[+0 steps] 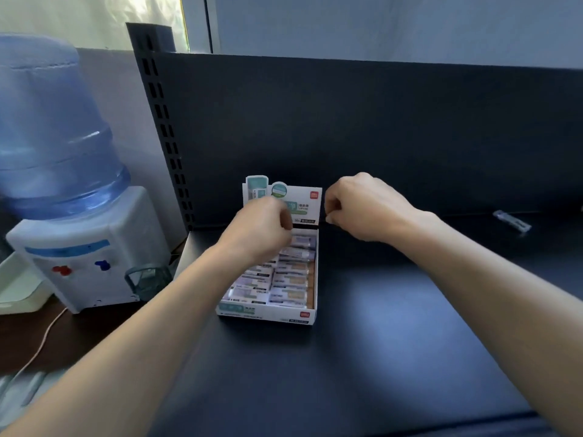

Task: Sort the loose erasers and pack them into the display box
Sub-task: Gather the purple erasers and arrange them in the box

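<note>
The white display box (pixel 268 315) stands on the dark shelf, its printed header card (pixel 299 200) upright at the back. Two rows of wrapped erasers (pixel 288 279) fill it, with a bare strip along the right wall. My left hand (pixel 262 230) hovers over the box's back left corner with curled fingers, covering part of the header; what it holds, if anything, is hidden. My right hand (pixel 359 209) is curled shut just beside the header's right edge, nothing visible in it. One loose eraser (pixel 512 220) lies far right near the back panel.
A dark back panel (pixel 378 127) rises behind the shelf (pixel 394 342), with a slotted upright (pixel 164 127) at its left. Left of the shelf stands a water dispenser (pixel 82 257) with a blue bottle, a small mesh cup (pixel 148 280) beside it.
</note>
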The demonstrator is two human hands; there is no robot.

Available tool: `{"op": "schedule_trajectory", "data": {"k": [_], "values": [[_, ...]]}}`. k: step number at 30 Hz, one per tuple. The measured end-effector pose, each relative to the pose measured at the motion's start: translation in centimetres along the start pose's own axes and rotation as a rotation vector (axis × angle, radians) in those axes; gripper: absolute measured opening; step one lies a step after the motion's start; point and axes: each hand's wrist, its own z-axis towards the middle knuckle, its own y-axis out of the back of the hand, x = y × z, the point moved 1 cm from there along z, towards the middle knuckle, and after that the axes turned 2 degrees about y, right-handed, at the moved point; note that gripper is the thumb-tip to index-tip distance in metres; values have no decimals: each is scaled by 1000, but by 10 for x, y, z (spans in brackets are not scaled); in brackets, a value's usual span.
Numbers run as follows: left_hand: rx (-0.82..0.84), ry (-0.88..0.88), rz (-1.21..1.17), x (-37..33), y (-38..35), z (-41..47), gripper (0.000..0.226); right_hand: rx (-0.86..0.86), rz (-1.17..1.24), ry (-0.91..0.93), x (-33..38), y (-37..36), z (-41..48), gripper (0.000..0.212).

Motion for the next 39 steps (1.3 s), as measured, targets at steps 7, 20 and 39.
{"op": "schedule_trajectory", "data": {"k": [7, 20, 39], "values": [[20, -162, -91, -51, -3, 11, 5, 6, -12, -166, -57, 3, -28, 7], [218, -400, -14, -244, -127, 60, 5, -7, -150, -468, -266, 40, -122, 6], [220, -106, 118, -336, -256, 131, 30, 12, -70, -659, -457, 32, -176, 18]]}}
